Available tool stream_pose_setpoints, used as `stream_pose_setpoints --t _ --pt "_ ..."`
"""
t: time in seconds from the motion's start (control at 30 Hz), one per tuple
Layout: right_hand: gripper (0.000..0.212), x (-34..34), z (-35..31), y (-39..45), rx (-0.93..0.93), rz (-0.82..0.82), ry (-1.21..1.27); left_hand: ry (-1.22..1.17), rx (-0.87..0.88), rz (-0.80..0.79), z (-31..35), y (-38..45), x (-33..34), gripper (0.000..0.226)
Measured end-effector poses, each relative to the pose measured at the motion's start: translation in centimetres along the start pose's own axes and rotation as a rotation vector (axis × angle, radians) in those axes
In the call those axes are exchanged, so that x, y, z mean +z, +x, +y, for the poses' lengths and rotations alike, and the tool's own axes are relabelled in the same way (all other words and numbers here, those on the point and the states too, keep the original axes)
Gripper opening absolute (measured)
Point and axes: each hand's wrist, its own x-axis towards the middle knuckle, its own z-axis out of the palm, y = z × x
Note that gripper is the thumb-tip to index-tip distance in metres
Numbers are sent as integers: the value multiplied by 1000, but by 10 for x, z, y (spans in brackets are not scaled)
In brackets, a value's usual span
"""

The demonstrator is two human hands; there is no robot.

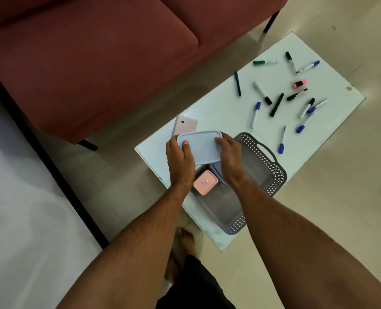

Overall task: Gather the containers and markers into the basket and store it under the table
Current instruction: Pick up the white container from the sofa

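A red sofa fills the far left, on black legs. To its right stands a low table with a pale glass top, set at an angle on the tiled floor.

At the near end of the table sits a grey basket with lattice walls and a loop handle on its far side. Inside, at the left, lies a small pink box with a rounded lid; just right of it a grey-blue box shows only an edge, the rest hidden under the hands.

Above the basket's far left corner both hands hold a pale blue box, rounded and rectangular, its smooth lid facing up. The left hand grips its left end, thumb on the lid and fingers curled beneath. The right hand grips the right end, fingers bent over the edge.

Beyond it, a pink flat box leans at the table's left edge.

The markers, blue, black and green, lie scattered over the far half of the table, well apart from the basket. Among them is a short pink highlighter.
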Motion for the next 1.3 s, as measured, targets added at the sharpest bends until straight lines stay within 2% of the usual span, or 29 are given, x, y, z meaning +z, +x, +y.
stream_pose_setpoints --t 0.17,0.53,0.77,1.07,1.3 --pt "22 -35 15 -4 25 -12 -50 -3 -3 20 -11 -35 24 34" --pt "22 -111 57 14 78 -181 -136 56 -106 257 -28 -113 95 40" --pt "17 -145 83 19 81 -265 -203 72 -217 392 -40 -153 129 33" --pt "19 -165 134 5 169 -294 -271 80 -314 441 -79 -193 148 34" --pt "20 -161 154 11 107 -354 -327 120 -350 444 -99 -190 159 37"
